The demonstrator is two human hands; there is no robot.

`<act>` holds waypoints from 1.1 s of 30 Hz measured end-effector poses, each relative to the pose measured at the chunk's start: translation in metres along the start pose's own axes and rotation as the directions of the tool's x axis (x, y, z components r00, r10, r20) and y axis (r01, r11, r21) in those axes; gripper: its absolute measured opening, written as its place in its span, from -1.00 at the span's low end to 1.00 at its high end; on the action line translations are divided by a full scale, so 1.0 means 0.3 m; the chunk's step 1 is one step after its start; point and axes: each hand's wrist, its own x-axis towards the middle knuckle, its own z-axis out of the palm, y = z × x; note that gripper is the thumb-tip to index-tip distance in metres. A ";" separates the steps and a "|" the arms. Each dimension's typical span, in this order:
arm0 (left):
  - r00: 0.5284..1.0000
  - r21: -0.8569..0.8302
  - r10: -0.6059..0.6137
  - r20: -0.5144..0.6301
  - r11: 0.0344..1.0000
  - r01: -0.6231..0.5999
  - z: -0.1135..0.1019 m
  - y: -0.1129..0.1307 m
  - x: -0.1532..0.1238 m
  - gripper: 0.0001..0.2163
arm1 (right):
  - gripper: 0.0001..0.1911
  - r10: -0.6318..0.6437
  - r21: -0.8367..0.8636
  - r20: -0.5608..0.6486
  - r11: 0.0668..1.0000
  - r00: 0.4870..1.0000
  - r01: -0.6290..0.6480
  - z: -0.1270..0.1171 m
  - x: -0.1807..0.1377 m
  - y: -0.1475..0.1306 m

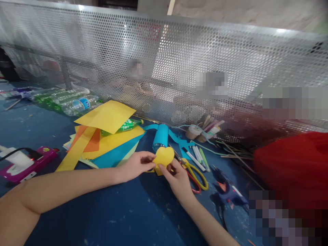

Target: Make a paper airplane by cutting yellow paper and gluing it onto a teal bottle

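Between my two hands is a yellow paper heart [164,156], held up over the blue table. My left hand [138,164] pinches its left edge between thumb and fingers. At the lower right edge, my right hand [176,176] grips it with the thumb in front. Just behind the heart lies a bottle piece wrapped in blue paper [161,135], with blue strips beside it. Scissors with yellow handles [198,176] and a red-handled pair [195,186] lie right of my right hand, partly hidden by it.
Coloured paper sheets [115,145] are piled on the left around a green bottle [130,124]. Plastic bottles [69,99] lie farther back. A magenta power strip [30,164], markers [198,157] and a blue glue gun [232,191] lie around. A perforated metal screen [102,51] stands behind; a person in red sits right.
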 end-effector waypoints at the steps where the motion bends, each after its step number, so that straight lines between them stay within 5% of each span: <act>1: 1.000 0.005 0.024 -0.002 1.000 -0.024 -0.001 0.000 0.000 -0.79 | -0.73 0.016 0.007 0.008 1.000 1.000 -0.016 0.001 0.000 0.000; 8: 0.997 0.061 0.079 -0.020 0.995 -0.078 0.001 0.012 -0.006 -0.83 | -0.60 0.175 0.215 0.163 0.954 0.971 -0.208 0.018 -0.012 -0.007; 16: 0.996 0.095 0.071 -0.060 0.993 -0.065 0.008 0.021 -0.011 -0.80 | -0.74 0.147 0.394 0.184 0.895 0.972 -0.210 0.016 -0.006 -0.025; 24: 0.993 0.026 0.089 -0.075 0.996 -0.087 0.000 0.005 -0.004 -0.94 | -0.73 0.206 0.445 0.182 0.855 0.961 -0.268 0.008 0.000 -0.020; 33: 0.996 -0.087 -0.021 -0.090 0.996 0.013 -0.005 0.001 0.010 -0.79 | -0.73 0.208 0.370 0.155 0.894 0.966 -0.252 0.012 0.001 -0.032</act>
